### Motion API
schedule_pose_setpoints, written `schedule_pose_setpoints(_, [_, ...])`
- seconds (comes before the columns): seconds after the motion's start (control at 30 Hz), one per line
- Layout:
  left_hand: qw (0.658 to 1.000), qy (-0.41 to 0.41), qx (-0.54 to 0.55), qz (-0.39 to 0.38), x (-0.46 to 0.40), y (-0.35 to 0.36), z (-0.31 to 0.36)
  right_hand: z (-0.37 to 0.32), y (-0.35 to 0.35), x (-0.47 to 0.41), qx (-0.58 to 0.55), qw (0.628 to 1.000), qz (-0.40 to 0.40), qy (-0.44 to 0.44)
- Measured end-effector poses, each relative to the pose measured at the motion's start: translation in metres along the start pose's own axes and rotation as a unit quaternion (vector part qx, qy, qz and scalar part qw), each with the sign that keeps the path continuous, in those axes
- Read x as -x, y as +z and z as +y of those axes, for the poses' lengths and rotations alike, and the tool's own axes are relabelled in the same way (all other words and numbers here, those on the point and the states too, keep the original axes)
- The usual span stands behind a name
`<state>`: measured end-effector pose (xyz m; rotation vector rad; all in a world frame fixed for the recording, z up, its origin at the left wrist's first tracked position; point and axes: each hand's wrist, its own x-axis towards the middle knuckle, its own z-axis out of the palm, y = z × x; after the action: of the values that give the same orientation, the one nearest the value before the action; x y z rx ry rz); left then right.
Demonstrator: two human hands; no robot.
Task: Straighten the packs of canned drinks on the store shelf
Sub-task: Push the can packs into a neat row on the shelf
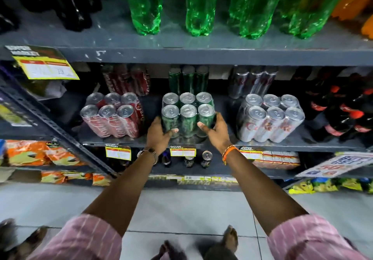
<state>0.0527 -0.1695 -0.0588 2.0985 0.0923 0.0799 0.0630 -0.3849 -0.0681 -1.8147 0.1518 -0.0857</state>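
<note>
A shrink-wrapped pack of green cans [188, 114] stands in the middle of the dark shelf [141, 141]. My left hand [159, 133] grips its left front corner and my right hand [216, 131] grips its right front corner, thumbs on the front cans. To its left a pack of red cans [113, 116] sits turned at an angle. A pack of silver cans [270, 118] stands to the right, also slightly turned. More red, green and silver packs stand behind them in shadow.
Green Sprite bottles [197, 7] line the shelf above. Dark cola bottles with red caps [343, 114] crowd the right end. Price tags [182, 151] hang off the shelf edge, single cans [206, 158] stand below, and snack bags [30, 154] lie at the left.
</note>
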Motion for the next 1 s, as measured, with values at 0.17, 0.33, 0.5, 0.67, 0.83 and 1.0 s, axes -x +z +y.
schedule_pose_setpoints(0.17, [1.000, 0.006, 0.006, -0.010, 0.005, 0.001, -0.006, 0.005, 0.001, 0.010, -0.009, 1.000, 0.022, 0.003])
schedule_pose_setpoints(0.33, [0.999, 0.014, -0.027, -0.015, 0.004, -0.003, -0.009, 0.003, 0.004, 0.015, -0.001, 0.999, 0.034, 0.001])
schedule_pose_setpoints(0.5, [0.999, 0.015, -0.038, -0.014, -0.006, -0.009, -0.007, -0.008, 0.008, 0.014, -0.014, 0.999, 0.033, 0.002])
schedule_pose_setpoints(0.67, [0.998, 0.026, -0.052, -0.022, 0.001, -0.020, -0.017, 0.000, 0.021, 0.022, -0.029, 0.999, 0.034, 0.016])
schedule_pose_setpoints(0.83, [0.998, -0.041, -0.052, 0.022, 0.014, -0.050, -0.040, -0.001, 0.060, 0.021, -0.008, 0.997, -0.064, 0.032])
schedule_pose_setpoints(1.0, [1.000, -0.017, -0.006, 0.013, 0.020, -0.038, -0.029, -0.008, 0.050, 0.039, 0.033, 0.995, 0.090, -0.039])
